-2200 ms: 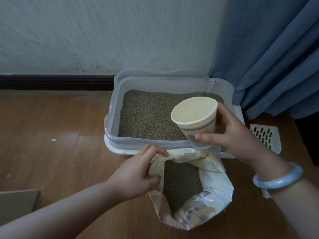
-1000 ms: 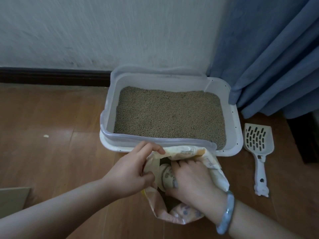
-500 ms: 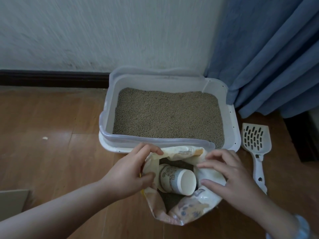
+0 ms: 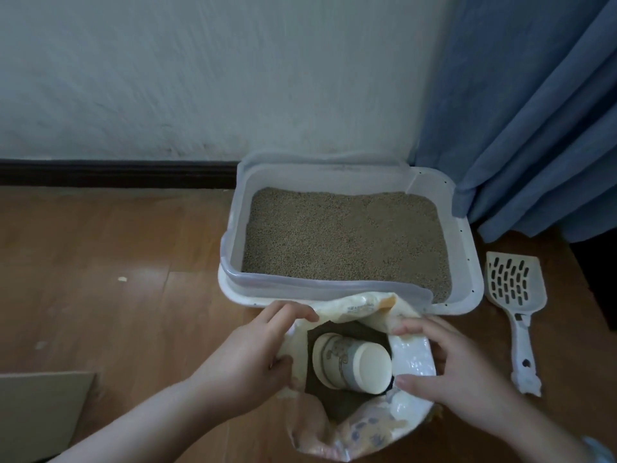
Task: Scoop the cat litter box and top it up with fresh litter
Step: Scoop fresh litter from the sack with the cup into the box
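A white litter box (image 4: 467,248) filled with brown litter stands on the wooden floor against the wall. Just in front of it is an open litter bag (image 4: 414,365). A paper cup (image 4: 350,362) lies on its side inside the bag, on the litter. My left hand (image 4: 247,355) grips the bag's left rim, thumb inside. My right hand (image 4: 457,369) holds the bag's right rim, fingers curled over the edge. A white slotted scoop (image 4: 516,295) lies on the floor to the right of the box.
A blue curtain (image 4: 534,111) hangs at the right, touching the box's far corner. A piece of cardboard (image 4: 40,416) lies at the lower left. A dark baseboard (image 4: 117,173) runs along the wall. A small crumb (image 4: 122,279) sits on the floor.
My right hand carried the cup from over the box down into the bag, let it go there, and moved onto the bag's right rim. My left hand stayed on the left rim.
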`<state>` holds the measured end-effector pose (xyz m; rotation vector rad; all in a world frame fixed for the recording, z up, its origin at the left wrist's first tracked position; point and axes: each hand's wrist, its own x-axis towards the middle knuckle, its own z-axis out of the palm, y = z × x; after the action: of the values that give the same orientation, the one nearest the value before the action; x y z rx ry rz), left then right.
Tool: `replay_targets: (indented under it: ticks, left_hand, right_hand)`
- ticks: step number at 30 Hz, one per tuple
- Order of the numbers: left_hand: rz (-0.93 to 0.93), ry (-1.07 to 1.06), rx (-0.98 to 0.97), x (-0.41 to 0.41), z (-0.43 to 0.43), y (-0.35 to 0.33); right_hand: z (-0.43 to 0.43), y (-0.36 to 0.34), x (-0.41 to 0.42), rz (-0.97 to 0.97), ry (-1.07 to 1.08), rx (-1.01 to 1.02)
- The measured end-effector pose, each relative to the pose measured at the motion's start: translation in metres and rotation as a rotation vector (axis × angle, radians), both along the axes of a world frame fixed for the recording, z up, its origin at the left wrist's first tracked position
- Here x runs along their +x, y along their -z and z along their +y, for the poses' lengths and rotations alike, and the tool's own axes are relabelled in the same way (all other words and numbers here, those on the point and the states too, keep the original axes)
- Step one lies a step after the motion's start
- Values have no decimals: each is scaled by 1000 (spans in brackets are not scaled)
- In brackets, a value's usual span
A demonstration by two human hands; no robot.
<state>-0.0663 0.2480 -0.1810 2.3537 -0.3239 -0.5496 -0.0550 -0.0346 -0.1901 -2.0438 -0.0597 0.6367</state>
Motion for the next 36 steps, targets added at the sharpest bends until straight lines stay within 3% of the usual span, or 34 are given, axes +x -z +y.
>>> replay_targets:
  ticks: [12,20,32,36]
  left_hand:
    - [-68,-446,125,-40,129,-58]
    - [-154,-736,240,-15,207,-56]
    - [-354,-709,540,86,273,-49]
    - [-330,-743,575,104,282,-39]
  right_hand:
    - [139,-51,22,-70,-385,63]
    - [254,-49,61,-190,-480,41]
    - [338,-33,175,-333,-402,-77]
    - [350,-27,200,-411,-385,-115]
